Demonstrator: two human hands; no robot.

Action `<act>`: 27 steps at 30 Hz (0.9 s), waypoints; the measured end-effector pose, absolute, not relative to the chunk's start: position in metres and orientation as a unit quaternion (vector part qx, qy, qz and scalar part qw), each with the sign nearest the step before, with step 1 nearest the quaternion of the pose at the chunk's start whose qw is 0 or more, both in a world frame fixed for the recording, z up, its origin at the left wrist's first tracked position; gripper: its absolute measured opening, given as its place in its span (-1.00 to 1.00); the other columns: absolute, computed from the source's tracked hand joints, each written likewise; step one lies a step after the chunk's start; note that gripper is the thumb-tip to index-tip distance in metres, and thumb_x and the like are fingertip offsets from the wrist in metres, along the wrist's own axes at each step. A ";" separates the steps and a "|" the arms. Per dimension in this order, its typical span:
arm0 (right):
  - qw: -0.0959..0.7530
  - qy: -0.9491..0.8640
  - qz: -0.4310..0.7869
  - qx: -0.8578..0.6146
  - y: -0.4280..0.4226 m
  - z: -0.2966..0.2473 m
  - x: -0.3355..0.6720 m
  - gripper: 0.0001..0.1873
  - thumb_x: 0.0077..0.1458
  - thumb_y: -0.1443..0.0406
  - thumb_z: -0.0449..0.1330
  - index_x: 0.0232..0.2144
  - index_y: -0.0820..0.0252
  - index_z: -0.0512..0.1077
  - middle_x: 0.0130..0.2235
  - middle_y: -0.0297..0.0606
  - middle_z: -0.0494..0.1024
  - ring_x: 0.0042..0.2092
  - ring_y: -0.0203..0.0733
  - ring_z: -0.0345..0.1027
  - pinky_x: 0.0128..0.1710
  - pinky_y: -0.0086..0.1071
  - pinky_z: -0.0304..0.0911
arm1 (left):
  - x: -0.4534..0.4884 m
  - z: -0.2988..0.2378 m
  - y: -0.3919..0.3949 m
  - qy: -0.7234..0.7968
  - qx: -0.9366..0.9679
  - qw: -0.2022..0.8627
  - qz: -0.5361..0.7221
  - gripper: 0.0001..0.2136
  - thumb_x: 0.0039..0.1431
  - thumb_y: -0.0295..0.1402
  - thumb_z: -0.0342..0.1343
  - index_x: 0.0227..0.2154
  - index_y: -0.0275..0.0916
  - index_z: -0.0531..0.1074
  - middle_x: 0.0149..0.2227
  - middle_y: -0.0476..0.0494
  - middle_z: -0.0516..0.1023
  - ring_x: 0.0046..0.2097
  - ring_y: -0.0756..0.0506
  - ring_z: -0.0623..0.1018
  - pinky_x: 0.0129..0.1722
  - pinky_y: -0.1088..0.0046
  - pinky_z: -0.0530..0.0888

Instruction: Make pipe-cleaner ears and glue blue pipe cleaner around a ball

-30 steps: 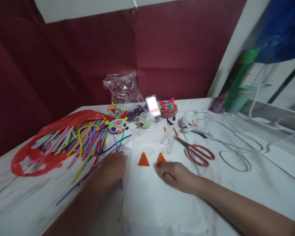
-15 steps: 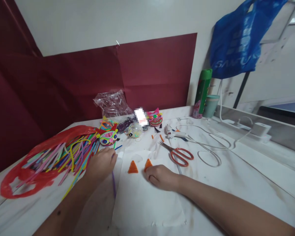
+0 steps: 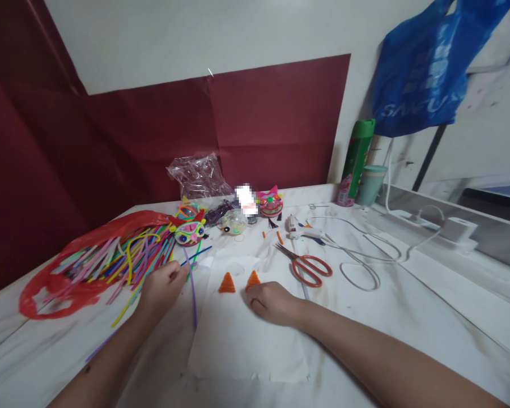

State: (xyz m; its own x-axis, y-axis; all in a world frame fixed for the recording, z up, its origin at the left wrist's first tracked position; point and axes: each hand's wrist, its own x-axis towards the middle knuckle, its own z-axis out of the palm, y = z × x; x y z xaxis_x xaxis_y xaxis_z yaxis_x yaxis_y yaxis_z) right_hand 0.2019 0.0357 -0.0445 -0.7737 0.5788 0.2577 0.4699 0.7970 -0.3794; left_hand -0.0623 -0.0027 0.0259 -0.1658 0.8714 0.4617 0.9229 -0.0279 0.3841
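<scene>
Two small orange triangles with a ridged, fuzzy look, like wound pipe cleaner, are on a white sheet (image 3: 246, 345). The left triangle (image 3: 226, 283) lies free. My right hand (image 3: 272, 304) is closed at the other orange triangle (image 3: 253, 278), covering its lower part. To the left, my left hand (image 3: 161, 286) is curled closed beside the pile of pipe cleaners (image 3: 106, 260); what its fingers hold, if anything, is hidden. A blue pipe cleaner (image 3: 202, 253) reaches out near its knuckles, and a purple pipe cleaner (image 3: 194, 300) lies just right of it.
Red-handled scissors (image 3: 310, 266) lie right of the sheet, with a glue gun (image 3: 300, 226) and its looping cord behind them. Decorated masklike figures (image 3: 189, 231) and a clear round one (image 3: 233, 222) stand at the back. A green spray can (image 3: 357, 161) and cup (image 3: 370, 184) are at right.
My left hand has drawn back slightly left and down, uncovering more of the purple, blue and green pipe cleaners. My right hand stays at the right triangle. The view has shifted slightly.
</scene>
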 end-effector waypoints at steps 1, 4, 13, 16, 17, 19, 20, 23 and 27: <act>0.182 -0.929 0.151 -0.283 0.036 -0.045 0.202 -0.78 0.03 0.50 -0.01 -0.50 0.21 0.38 -0.39 -0.29 0.55 -0.39 -0.30 0.35 -0.40 -0.49 0.07 | -0.062 0.026 0.000 -0.693 -0.649 0.010 -0.313 -0.62 0.08 -0.06 -0.11 -0.70 -0.19 0.10 -0.69 0.11 0.09 -0.57 0.01 0.20 -0.54 0.51 0.11; 0.174 -0.928 0.161 -0.289 0.036 -0.045 0.200 -0.78 0.04 0.49 -0.01 -0.49 0.20 0.39 -0.39 -0.30 0.55 -0.37 -0.29 0.37 -0.39 -0.49 0.09 | -0.057 0.027 0.010 -0.690 -0.644 -0.038 -0.327 -0.62 0.08 -0.05 -0.09 -0.69 -0.19 0.13 -0.68 0.12 0.08 -0.57 0.02 0.19 -0.56 0.52 0.11; 0.260 -0.904 0.191 -0.280 0.035 -0.043 0.201 -0.76 -0.02 0.52 -0.01 -0.50 0.20 0.39 -0.43 -0.30 0.52 -0.40 -0.29 0.35 -0.37 -0.48 0.16 | -0.047 0.007 0.023 -0.667 -0.613 0.097 -0.412 -0.66 0.14 -0.20 -0.08 -0.69 -0.19 0.07 -0.66 0.10 0.08 -0.54 0.02 0.20 -0.51 0.52 0.16; 0.343 -0.853 0.245 -0.310 0.033 -0.037 0.203 -0.76 -0.05 0.52 -0.02 -0.45 0.19 0.40 -0.39 -0.29 0.52 -0.35 -0.27 0.36 -0.31 -0.45 0.22 | -0.054 -0.002 0.025 -0.643 -0.627 0.084 -0.432 -0.66 0.11 -0.24 -0.04 -0.70 -0.18 0.06 -0.65 0.08 0.10 -0.55 0.02 0.20 -0.52 0.52 0.17; 0.365 -0.829 0.260 -0.335 0.034 -0.033 0.204 -0.77 -0.04 0.50 -0.02 -0.44 0.19 0.40 -0.39 -0.29 0.51 -0.35 -0.26 0.36 -0.31 -0.45 0.23 | -0.056 -0.004 0.026 -0.635 -0.631 0.078 -0.438 -0.66 0.10 -0.24 -0.03 -0.71 -0.18 0.06 -0.65 0.08 0.11 -0.55 0.02 0.19 -0.53 0.52 0.16; 0.396 -0.782 0.280 -0.391 0.042 -0.024 0.205 -0.81 0.01 0.45 -0.01 -0.42 0.19 0.39 -0.42 -0.30 0.49 -0.36 -0.25 0.34 -0.34 -0.43 0.23 | -0.058 -0.004 0.028 -0.626 -0.633 0.065 -0.452 -0.66 0.10 -0.24 -0.03 -0.71 -0.19 0.06 -0.66 0.09 0.10 -0.56 0.02 0.19 -0.54 0.52 0.16; 0.401 -0.765 0.282 -0.419 0.050 -0.019 0.204 -0.82 0.03 0.43 -0.01 -0.41 0.19 0.39 -0.43 -0.31 0.47 -0.37 -0.25 0.33 -0.35 -0.42 0.23 | -0.057 -0.004 0.028 -0.620 -0.635 0.057 -0.457 -0.66 0.11 -0.23 -0.04 -0.71 -0.19 0.06 -0.66 0.09 0.09 -0.56 0.02 0.18 -0.54 0.52 0.15; 0.383 -0.738 0.255 -0.493 0.089 -0.003 0.199 -0.85 0.02 0.41 0.07 -0.32 0.22 0.40 -0.37 -0.28 0.48 -0.33 -0.22 0.35 -0.30 -0.39 0.24 | -0.053 -0.003 0.028 -0.595 -0.658 0.037 -0.461 -0.65 0.13 -0.22 -0.06 -0.69 -0.18 0.03 -0.65 0.11 0.05 -0.57 0.03 0.18 -0.53 0.52 0.16; 0.385 -0.710 0.225 -0.546 0.162 0.014 0.176 -0.64 0.03 0.31 0.18 -0.10 0.33 0.36 -0.08 -0.02 0.44 -0.16 -0.09 0.38 -0.12 -0.27 0.23 | -0.048 -0.006 0.025 -0.577 -0.684 0.018 -0.445 -0.66 0.15 -0.24 -0.07 -0.68 -0.18 0.01 -0.64 0.12 0.04 -0.57 0.04 0.18 -0.51 0.51 0.16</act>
State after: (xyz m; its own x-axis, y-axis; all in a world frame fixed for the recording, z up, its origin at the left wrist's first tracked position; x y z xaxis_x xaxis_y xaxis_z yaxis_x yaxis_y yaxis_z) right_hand 0.1759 0.1617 0.0143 -0.1081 0.9473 0.3017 0.6013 0.3039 -0.7390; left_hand -0.0484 0.0253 -0.0061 -0.0626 0.7735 0.6307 0.8059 -0.3336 0.4891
